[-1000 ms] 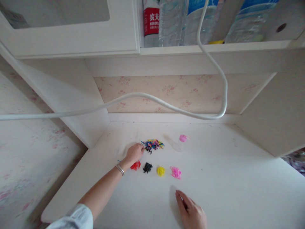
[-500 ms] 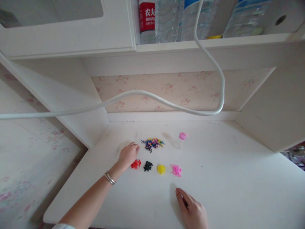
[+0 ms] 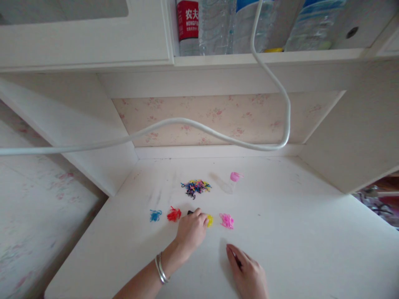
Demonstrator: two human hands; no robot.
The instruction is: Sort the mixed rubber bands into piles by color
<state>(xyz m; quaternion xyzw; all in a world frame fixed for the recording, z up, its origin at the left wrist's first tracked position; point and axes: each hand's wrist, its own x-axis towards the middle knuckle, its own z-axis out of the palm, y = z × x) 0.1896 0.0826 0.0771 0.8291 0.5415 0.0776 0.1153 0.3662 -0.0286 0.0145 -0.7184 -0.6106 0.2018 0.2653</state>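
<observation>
One left hand point(image 3: 191, 231) is half-hiding the black pile point(image 3: 189, 212) beside the yellow pile point(image 3: 210, 220), grip unclear; nearby, the right hand point(image 3: 247, 270) is pinching closed.

The left hand point(image 3: 191, 230) was stretched forward, palm down; the right hand point(image 3: 249, 272) (nearer the body) was curled, fingertips together.

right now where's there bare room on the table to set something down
The widest bare patch of white table is right of the pink pile and right hand. Another lies in front of the blue pile and red pile, left of the left hand. It's crowded around that hand, at the black pile and yellow pile.
</observation>
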